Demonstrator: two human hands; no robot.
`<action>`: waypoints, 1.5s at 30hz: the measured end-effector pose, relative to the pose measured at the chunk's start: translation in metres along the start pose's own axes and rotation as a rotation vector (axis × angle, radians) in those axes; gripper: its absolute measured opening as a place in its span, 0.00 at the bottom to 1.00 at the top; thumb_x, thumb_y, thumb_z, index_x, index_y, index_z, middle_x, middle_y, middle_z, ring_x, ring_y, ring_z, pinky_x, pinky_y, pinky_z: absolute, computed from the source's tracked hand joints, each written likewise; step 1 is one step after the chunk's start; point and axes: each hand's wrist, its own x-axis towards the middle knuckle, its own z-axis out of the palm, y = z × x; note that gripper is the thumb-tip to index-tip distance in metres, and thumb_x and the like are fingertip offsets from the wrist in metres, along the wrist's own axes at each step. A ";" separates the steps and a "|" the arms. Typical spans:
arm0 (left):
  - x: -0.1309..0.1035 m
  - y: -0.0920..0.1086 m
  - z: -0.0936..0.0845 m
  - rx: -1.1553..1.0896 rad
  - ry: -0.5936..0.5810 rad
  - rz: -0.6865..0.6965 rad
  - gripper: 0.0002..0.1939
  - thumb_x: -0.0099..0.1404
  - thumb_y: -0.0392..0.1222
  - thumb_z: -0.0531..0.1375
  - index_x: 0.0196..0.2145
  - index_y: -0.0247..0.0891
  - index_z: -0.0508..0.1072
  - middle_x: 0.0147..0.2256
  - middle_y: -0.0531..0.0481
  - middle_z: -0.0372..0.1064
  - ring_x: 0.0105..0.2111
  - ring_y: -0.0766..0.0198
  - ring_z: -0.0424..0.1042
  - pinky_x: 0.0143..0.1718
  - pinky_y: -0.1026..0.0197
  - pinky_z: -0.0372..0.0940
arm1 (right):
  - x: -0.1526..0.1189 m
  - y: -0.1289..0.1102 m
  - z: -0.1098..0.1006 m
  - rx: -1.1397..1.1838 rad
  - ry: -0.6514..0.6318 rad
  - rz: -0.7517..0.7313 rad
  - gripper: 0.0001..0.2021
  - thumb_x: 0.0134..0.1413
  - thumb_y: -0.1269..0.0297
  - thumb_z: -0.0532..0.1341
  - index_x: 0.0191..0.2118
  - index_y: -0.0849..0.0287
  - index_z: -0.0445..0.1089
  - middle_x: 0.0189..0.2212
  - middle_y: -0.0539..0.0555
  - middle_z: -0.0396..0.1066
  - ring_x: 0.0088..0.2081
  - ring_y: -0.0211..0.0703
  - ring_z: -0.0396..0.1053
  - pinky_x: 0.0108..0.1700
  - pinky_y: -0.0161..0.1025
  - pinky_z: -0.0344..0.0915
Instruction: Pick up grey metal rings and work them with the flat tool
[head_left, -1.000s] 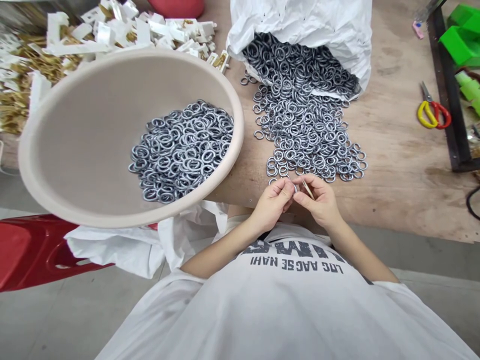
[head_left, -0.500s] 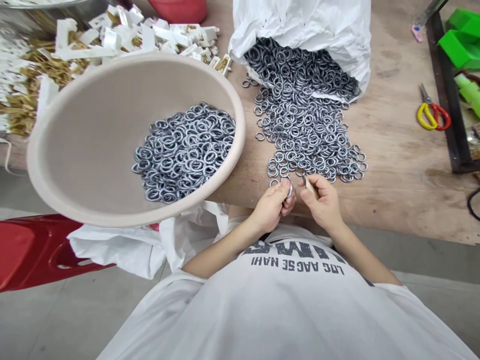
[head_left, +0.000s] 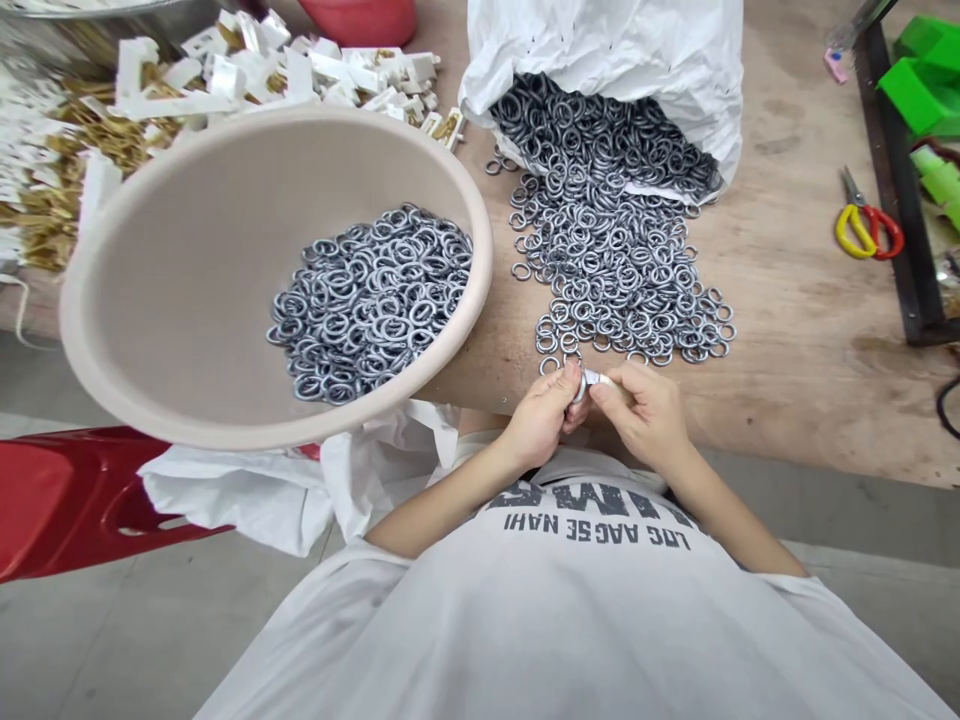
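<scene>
Over the front edge of the table, my left hand (head_left: pixel 544 415) pinches a grey ring (head_left: pixel 580 387) between thumb and fingers. My right hand (head_left: pixel 651 408) is closed around a small, pale, flat tool (head_left: pixel 595 378), whose tip meets the ring or lies right beside it; its exact kind is partly hidden by my fingers. Just beyond both hands spreads a loose pile of grey rings (head_left: pixel 622 270), spilling from the mouth of a white sack (head_left: pixel 607 40). To the left, a large beige basin (head_left: pixel 172 290) is tilted towards me and holds many of the same rings (head_left: pixel 375 300).
Yellow-and-red handled scissors (head_left: pixel 868 232) lie on the right, near a dark metal frame (head_left: pixel 892 180) and green bins (head_left: pixel 919 90). White plastic parts (head_left: pixel 322 70) with brass pieces are heaped behind the basin. A red stool (head_left: pixel 67 500) stands below left.
My right hand has turned and brought the pale tool leftward against or close to the ring. My left hand has hardly moved and keeps its ring.
</scene>
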 end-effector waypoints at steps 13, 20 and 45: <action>-0.014 0.037 -0.055 -0.050 0.300 0.160 0.15 0.62 0.50 0.65 0.39 0.35 0.75 0.25 0.54 0.69 0.18 0.74 0.61 0.17 0.69 0.51 | 0.027 0.012 0.035 -0.535 -0.217 0.136 0.11 0.66 0.58 0.59 0.50 0.53 0.73 0.43 0.58 0.73 0.38 0.51 0.71 0.34 0.42 0.56; -0.010 0.020 -0.038 -0.009 0.216 0.034 0.16 0.61 0.51 0.66 0.33 0.37 0.67 0.29 0.54 0.70 0.20 0.75 0.62 0.17 0.71 0.50 | 0.021 0.017 0.027 0.143 0.008 0.188 0.07 0.66 0.59 0.58 0.40 0.55 0.69 0.33 0.52 0.69 0.34 0.43 0.67 0.38 0.40 0.62; 0.005 -0.005 -0.007 0.041 -0.046 -0.064 0.23 0.59 0.60 0.67 0.31 0.35 0.71 0.20 0.60 0.48 0.18 0.75 0.44 0.18 0.67 0.39 | 0.006 0.013 0.020 0.621 0.014 0.196 0.13 0.56 0.50 0.65 0.40 0.53 0.75 0.32 0.50 0.71 0.34 0.43 0.68 0.39 0.42 0.68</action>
